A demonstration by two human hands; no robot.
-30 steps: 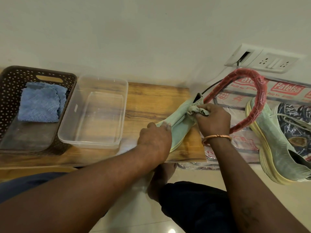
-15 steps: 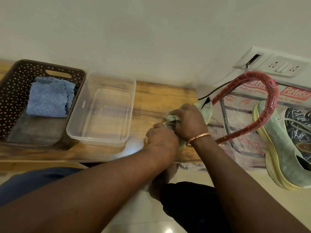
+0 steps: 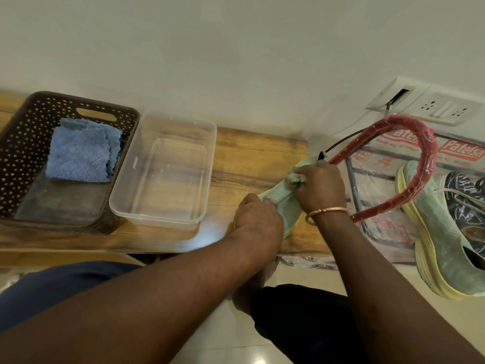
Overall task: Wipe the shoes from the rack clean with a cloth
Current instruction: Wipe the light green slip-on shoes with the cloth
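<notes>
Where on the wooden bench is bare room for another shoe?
Bare bench between the clear tub and the green shoe, back toward the wall. Crowded: basket and tub at left; left hand, right hand and shoe at right.

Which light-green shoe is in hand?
The light-green shoe on the wooden board: left hand holds it, right hand presses a cloth on it; the second shoe sits untouched on the rack.

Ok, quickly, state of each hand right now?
Left hand: closed on the green shoe, steadying it.
Right hand: closed on a bunched cloth, pressed against the shoe.
</notes>
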